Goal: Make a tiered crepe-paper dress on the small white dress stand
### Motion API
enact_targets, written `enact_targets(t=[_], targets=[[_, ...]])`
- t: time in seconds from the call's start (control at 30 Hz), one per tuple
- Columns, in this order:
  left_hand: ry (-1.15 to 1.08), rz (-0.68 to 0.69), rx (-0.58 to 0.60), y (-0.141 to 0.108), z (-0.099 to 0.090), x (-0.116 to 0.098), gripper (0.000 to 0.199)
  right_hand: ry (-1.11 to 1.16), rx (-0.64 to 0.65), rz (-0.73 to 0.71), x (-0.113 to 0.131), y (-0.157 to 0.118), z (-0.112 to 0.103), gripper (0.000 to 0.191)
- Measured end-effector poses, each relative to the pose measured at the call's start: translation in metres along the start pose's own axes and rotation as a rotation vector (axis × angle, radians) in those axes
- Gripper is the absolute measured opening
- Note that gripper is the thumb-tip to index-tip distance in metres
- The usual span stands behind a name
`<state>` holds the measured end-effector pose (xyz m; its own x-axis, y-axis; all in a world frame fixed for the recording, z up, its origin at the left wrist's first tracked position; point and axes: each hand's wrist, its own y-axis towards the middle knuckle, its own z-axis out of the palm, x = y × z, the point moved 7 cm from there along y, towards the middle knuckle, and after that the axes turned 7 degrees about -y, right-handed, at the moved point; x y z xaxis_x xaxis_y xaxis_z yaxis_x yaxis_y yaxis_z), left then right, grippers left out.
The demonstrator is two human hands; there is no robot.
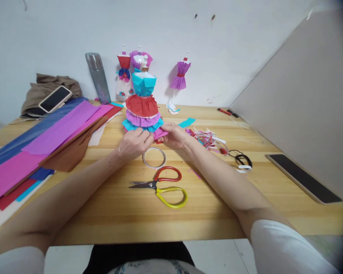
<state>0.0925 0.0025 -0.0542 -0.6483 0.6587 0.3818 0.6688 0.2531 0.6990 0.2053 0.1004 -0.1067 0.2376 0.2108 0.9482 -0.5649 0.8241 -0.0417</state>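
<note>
In the middle stands a small dress form in a tiered crepe paper dress, with a turquoise top above red, purple and turquoise ruffles. My left hand is closed at the front of its lowest ruffles, the fingertips on the paper. My right hand pinches a magenta paper ruffle at the hem's right side, thumb on top. Just below the hands lies a thin tape roll. Closer to me are scissors with one red and one yellow handle, blades pointing left.
Crepe paper sheets cover the left side, near a phone and a bottle. More dressed forms, one in purple, stand by the wall. Paper scraps, black bands and a dark flat device lie right.
</note>
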Motion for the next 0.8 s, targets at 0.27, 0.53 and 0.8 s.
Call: enact_targets(t=[0.27,0.53,0.8], targets=[[0.072,0.069,0.025,-0.001,0.002,-0.017,0.028,0.061,-0.011,-0.006,0.010,-0.010,0.008,0.027],[0.076,0.120,-0.054,0.001,-0.005,-0.021,0.028,-0.036,-0.105,-0.024,0.006,-0.007,0.009,0.030],[-0.157,0.031,0.128,-0.002,0.008,-0.017,0.033,-0.130,-0.190,-0.078,0.007,-0.003,-0.001,0.027]])
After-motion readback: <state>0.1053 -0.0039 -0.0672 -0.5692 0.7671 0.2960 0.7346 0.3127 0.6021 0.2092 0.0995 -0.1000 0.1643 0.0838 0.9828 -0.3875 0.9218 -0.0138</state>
